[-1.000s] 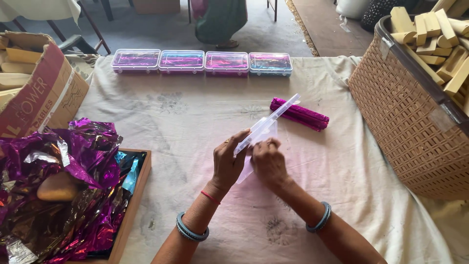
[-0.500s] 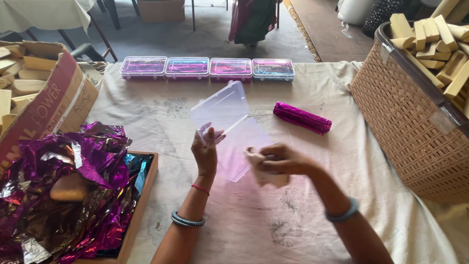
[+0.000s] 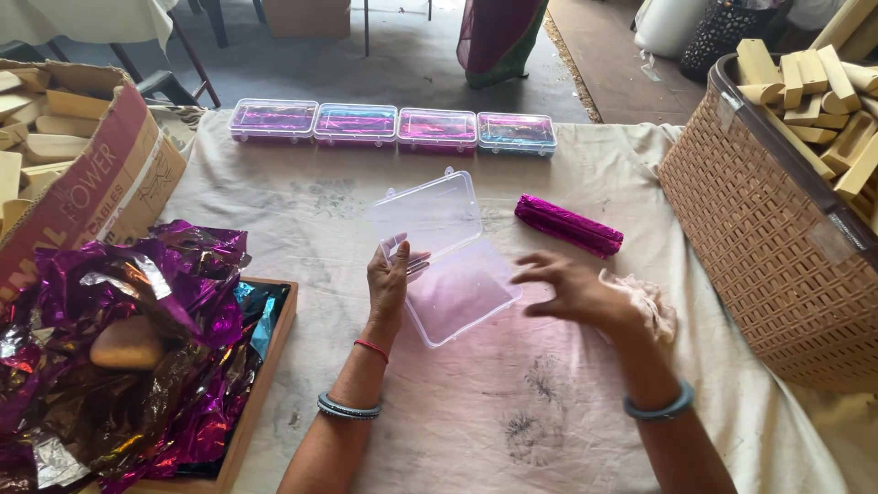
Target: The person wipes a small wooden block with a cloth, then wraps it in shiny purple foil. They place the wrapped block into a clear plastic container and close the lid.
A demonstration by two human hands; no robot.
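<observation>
Clear rectangular plastic box (image 3: pixel 445 256), hinged open

The clear plastic case (image 3: pixel 445 261) I hold in my left hand (image 3: pixel 389 282) is open, its lid tilted up and its shallow base slanting down toward the cloth-covered desk (image 3: pixel 302 210).

Packing workshop: basket of wooden blocks (image 3: pixel 805 78), foil sheets (image 3: pixel 119 338)

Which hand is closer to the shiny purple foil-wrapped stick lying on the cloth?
Right. The right hand hovers just below the shiny purple foil-wrapped stick, not touching it. The left hand is farther left, holding the open clear plastic box.
</observation>
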